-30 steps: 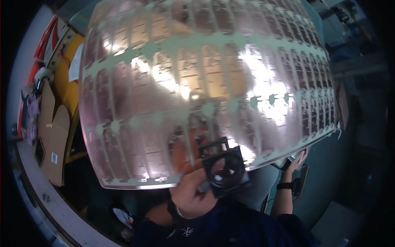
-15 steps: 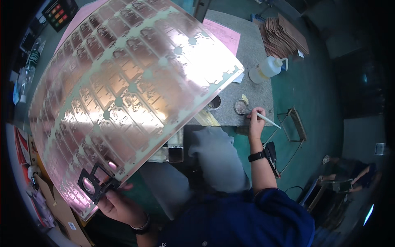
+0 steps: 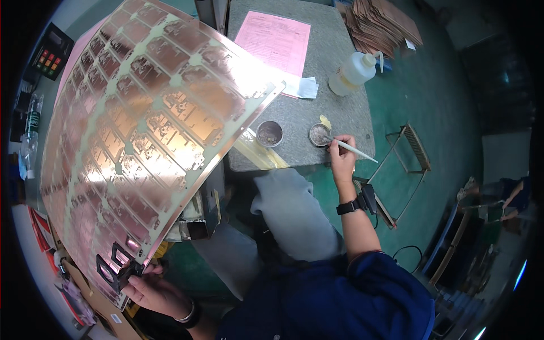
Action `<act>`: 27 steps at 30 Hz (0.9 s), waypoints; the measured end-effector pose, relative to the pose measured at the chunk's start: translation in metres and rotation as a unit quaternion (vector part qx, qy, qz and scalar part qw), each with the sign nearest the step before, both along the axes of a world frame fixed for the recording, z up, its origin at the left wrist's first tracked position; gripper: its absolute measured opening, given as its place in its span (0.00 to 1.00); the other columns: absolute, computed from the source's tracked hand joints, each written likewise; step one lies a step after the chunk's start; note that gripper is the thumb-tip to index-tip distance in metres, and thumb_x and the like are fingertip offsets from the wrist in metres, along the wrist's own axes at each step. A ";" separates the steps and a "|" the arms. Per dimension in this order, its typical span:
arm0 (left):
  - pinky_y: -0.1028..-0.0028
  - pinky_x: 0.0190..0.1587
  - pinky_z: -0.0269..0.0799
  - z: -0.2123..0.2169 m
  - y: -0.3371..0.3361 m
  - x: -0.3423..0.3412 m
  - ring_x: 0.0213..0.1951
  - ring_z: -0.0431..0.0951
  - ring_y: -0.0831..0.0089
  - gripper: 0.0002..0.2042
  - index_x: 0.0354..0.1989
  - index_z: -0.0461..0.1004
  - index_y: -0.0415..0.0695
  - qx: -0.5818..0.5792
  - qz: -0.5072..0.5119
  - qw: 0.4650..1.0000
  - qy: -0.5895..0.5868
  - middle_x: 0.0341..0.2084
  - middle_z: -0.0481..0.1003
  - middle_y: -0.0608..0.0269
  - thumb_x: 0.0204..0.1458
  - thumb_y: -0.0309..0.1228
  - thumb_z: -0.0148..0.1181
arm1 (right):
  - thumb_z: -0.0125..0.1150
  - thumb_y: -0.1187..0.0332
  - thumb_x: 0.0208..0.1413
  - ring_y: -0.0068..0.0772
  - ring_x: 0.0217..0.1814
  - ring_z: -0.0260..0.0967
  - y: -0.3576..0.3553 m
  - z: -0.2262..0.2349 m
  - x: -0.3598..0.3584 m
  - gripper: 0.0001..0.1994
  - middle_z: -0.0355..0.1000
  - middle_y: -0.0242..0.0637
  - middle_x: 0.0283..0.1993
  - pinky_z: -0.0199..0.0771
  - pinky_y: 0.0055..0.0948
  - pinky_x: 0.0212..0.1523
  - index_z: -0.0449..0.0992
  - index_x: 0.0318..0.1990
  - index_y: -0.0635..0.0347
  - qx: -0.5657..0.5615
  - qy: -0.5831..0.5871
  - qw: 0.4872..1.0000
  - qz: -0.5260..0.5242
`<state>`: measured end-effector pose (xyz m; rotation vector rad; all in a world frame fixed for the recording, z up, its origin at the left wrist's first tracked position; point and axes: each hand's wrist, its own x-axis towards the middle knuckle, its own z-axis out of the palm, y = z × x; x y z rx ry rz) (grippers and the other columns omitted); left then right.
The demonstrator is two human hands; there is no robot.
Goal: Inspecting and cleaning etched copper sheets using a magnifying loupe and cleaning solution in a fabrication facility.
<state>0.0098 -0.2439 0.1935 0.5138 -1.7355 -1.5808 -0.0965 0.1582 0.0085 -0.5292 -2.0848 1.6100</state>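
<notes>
A large coppery circuit board panel (image 3: pixel 141 127) with pale green tracks tilts across the left. Its near corner rests at my left hand (image 3: pixel 157 296), which is closed on a black folding magnifier (image 3: pixel 117 271) and seems to grip the panel's edge too; some fingers are hidden. In my right hand (image 3: pixel 343 161) a slim white stick-like tool (image 3: pixel 361 152) is pinched. Its working end points at a small round dish (image 3: pixel 319 135) holding greyish stuff; whether they touch I cannot tell. Left of the dish stands a dark-lined cup (image 3: pixel 270 134).
On the grey speckled table (image 3: pixel 306 156) lie a pink printed sheet (image 3: pixel 276 42), a pale blue wipe (image 3: pixel 307 88) and yellow tape (image 3: pixel 263 154). A white squeeze bottle (image 3: pixel 351 75) stands farther right. Brown boards (image 3: pixel 379 25) are stacked beyond, a metal rack (image 3: pixel 415 147) at right.
The panel has shifted left in view, uncovering more of the pink sheet and the cup. My right hand and its tool appear slightly farther left and up, still by the dish.
</notes>
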 end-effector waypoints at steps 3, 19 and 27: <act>0.82 0.27 0.68 0.007 0.008 -0.005 0.23 0.72 0.77 0.11 0.41 0.62 0.38 0.008 0.005 1.000 0.009 0.24 0.73 0.58 0.59 0.35 0.45 | 0.57 0.75 0.49 0.18 0.27 0.60 -0.001 -0.006 -0.001 0.04 0.64 0.30 0.28 0.63 0.19 0.27 0.67 0.31 0.63 0.056 0.002 0.998 -0.018; 0.81 0.29 0.66 0.006 0.003 0.000 0.24 0.71 0.78 0.11 0.45 0.64 0.39 -0.003 0.018 1.000 -0.026 0.23 0.71 0.60 0.59 0.33 0.46 | 0.57 0.70 0.52 0.23 0.22 0.62 -0.009 0.000 -0.007 0.09 0.65 0.35 0.22 0.65 0.25 0.25 0.66 0.26 0.63 0.064 -0.008 0.994 -0.084; 0.82 0.28 0.66 0.006 0.000 0.001 0.24 0.71 0.76 0.09 0.41 0.65 0.40 -0.005 0.015 0.999 -0.028 0.22 0.71 0.60 0.59 0.33 0.48 | 0.54 0.68 0.55 0.23 0.21 0.61 -0.008 0.000 -0.012 0.09 0.65 0.34 0.20 0.62 0.24 0.24 0.65 0.26 0.62 0.178 0.024 0.981 -0.073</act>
